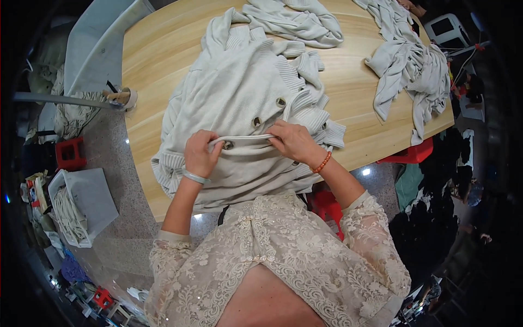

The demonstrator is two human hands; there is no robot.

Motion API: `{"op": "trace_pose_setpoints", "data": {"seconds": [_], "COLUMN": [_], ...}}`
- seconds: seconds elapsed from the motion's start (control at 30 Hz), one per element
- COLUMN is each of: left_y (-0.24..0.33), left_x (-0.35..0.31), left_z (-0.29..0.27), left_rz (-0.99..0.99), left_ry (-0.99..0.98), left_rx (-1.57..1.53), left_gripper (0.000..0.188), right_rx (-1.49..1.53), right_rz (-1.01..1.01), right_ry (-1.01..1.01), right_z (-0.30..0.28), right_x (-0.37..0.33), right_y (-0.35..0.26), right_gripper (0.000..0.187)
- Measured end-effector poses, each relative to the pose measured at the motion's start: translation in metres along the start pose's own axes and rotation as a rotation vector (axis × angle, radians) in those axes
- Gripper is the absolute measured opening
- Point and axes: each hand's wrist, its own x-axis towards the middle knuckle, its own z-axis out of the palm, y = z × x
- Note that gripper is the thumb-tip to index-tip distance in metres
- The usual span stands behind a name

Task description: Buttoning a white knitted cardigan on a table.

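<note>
A heap of cream knitted cardigans (218, 98) with dark round buttons lies in front of me at the table's near edge. My left hand (202, 153) pinches one end of a folded strip of the top cardigan's edge, close beside a button (228, 145). The other end of that strip is between the fingers of my right hand (296, 143), so it runs nearly straight from hand to hand. Two more buttons show just above the strip. Ribbed cuffs and hems of several garments stick out at the right of the heap.
The pale wooden table (354, 109) carries more cream knitwear (411, 71) at its far right. A white crate (101, 201) holding cream garments stands on the floor at left. Red stools (71, 154) stand around, and black fabric (425, 218) is piled at right.
</note>
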Motion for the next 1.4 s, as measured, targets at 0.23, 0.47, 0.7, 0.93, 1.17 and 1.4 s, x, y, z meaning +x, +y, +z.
{"op": "trace_pose_setpoints", "data": {"seconds": [0.23, 0.47, 0.7, 0.93, 1.17, 1.4], "left_y": [0.048, 0.025, 0.008, -0.003, -0.004, 0.009], "left_x": [0.047, 0.064, 0.074, 0.071, 0.072, 0.047], "left_z": [0.065, 0.077, 0.062, 0.069, 0.055, 0.050], "left_rz": [0.262, 0.009, -0.396, -0.365, -0.385, 0.093], "left_ry": [0.108, -0.146, -0.290, -0.229, -0.383, -0.359], "left_rx": [-0.026, -0.161, -0.830, -0.810, -0.937, -0.510], "left_gripper": [0.025, 0.008, 0.009, 0.011, 0.020, 0.024], "right_rx": [0.074, 0.129, 0.125, 0.159, 0.057, 0.143], "right_rz": [-0.080, -0.022, 0.041, -0.020, -0.043, -0.122], "right_ry": [0.193, 0.163, 0.303, 0.497, 0.286, 0.281], "right_z": [0.010, 0.031, 0.023, 0.035, 0.029, 0.034], "right_x": [0.001, -0.002, 0.004, 0.009, 0.011, 0.016], "right_y": [-0.001, 0.010, -0.008, -0.008, -0.009, 0.009], "right_gripper": [0.021, 0.021, 0.019, 0.032, 0.032, 0.024]}}
